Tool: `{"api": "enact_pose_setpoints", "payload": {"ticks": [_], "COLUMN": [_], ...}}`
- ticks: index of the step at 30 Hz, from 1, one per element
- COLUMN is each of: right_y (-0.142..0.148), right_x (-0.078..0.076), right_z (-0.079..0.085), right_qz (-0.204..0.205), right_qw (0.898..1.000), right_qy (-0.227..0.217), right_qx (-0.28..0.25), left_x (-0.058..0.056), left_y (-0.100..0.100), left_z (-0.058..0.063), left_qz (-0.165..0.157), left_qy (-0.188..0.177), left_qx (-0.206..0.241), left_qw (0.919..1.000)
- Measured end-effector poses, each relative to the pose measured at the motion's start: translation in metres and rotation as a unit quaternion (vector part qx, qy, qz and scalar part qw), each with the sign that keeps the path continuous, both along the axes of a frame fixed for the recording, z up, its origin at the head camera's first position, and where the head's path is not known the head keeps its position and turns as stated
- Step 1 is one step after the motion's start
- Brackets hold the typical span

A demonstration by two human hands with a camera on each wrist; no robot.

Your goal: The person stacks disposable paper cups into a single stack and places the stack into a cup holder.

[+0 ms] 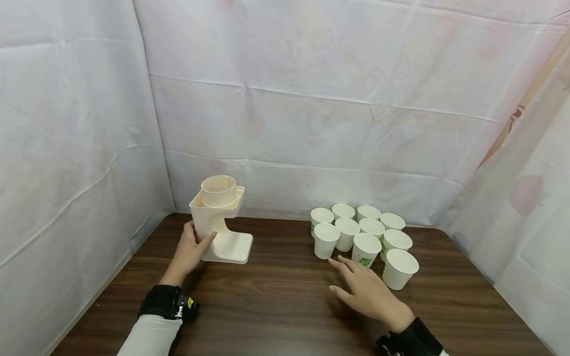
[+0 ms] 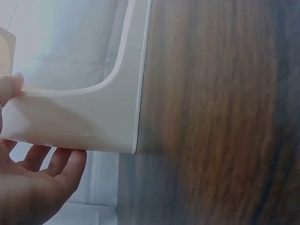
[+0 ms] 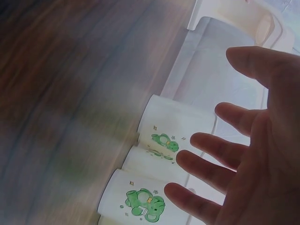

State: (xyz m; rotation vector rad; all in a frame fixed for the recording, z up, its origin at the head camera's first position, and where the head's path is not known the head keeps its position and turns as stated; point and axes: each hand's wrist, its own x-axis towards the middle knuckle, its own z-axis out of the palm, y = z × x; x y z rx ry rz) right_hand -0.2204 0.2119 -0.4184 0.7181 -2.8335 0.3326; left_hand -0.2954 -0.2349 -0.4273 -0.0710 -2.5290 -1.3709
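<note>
A cream plastic stand [image 1: 230, 246] with a flat base, an upright column and a round open tube [image 1: 219, 192] on top stands at the table's back left. My left hand [image 1: 187, 253] grips its column, thumb on the near side and fingers behind. In the left wrist view, the fingertips [image 2: 72, 166] lie against the back of the stand [image 2: 105, 110]. My right hand [image 1: 366, 292] is spread with nothing in it, just in front of several white paper cups [image 1: 326, 240]. In the right wrist view, its fingers overlap cups [image 3: 140, 201] printed with green bears.
The cups stand upright in a close group at the back right, with one cup [image 1: 400, 269] nearest the front. Dark wood tabletop [image 1: 267, 306] lies between the cups and the stand. White cloth [image 1: 285, 123] hangs behind and at both sides.
</note>
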Motion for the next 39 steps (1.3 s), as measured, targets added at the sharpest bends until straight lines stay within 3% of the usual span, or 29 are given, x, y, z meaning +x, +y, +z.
{"api": "enact_pose_setpoints", "payload": {"ticks": [10, 19, 31, 39], "right_y": [0.007, 0.015, 0.02, 0.02], "right_x": [0.0, -0.001, 0.0, 0.002], "right_z": [0.003, 0.001, 0.0, -0.002], "right_qz": [-0.006, -0.008, -0.006, -0.01], "right_qw": [1.0, 1.0, 1.0, 1.0], "right_qy": [-0.002, -0.002, -0.006, -0.015], "right_qx": [0.0, 0.001, 0.004, 0.002], "left_x": [0.003, 0.013, 0.016, 0.024], "left_y": [0.016, 0.028, 0.036, 0.043], "left_z": [-0.001, 0.0, 0.0, 0.0], "left_qz": [-0.023, -0.043, -0.051, -0.045], "left_qy": [0.008, 0.0, 0.001, -0.002], "left_qx": [-0.007, 0.002, -0.007, -0.014], "left_qw": [0.9997, 0.9991, 0.9987, 0.9989]}}
